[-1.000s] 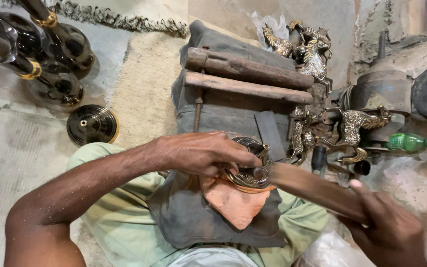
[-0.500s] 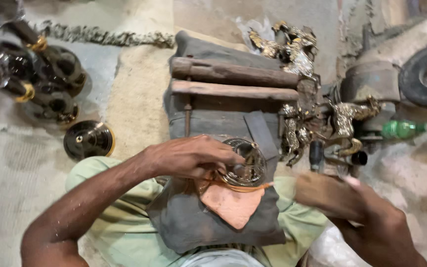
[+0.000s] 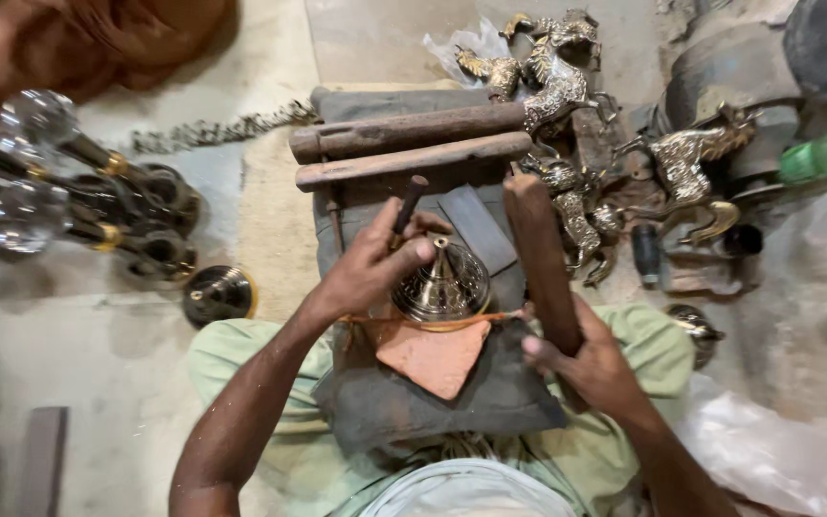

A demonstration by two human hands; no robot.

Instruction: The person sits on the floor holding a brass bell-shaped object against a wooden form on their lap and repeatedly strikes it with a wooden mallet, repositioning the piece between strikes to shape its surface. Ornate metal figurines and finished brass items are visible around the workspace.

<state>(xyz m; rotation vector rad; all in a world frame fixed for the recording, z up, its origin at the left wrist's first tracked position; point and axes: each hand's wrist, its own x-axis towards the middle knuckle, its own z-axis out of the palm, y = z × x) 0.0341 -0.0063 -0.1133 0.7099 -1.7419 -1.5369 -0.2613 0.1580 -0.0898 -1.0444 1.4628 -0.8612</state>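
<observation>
Left hand [image 3: 375, 263] clamped on dark punch tool [image 3: 410, 203], tip by brass dome [image 3: 442, 285] on lap pad [image 3: 433, 393] — right hand [image 3: 591, 359] gripping wooden mallet [image 3: 538, 258], upright beside dome; brass figurines [image 3: 567, 86] lie nr. behind.

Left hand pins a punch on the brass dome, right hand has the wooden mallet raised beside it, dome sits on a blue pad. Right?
Not quite: the head view shows the brass dome on an orange-brown pad, not a blue one. The rest holds: the left hand holds the punch at the dome, and the right hand grips the wooden mallet raised beside it.
</observation>
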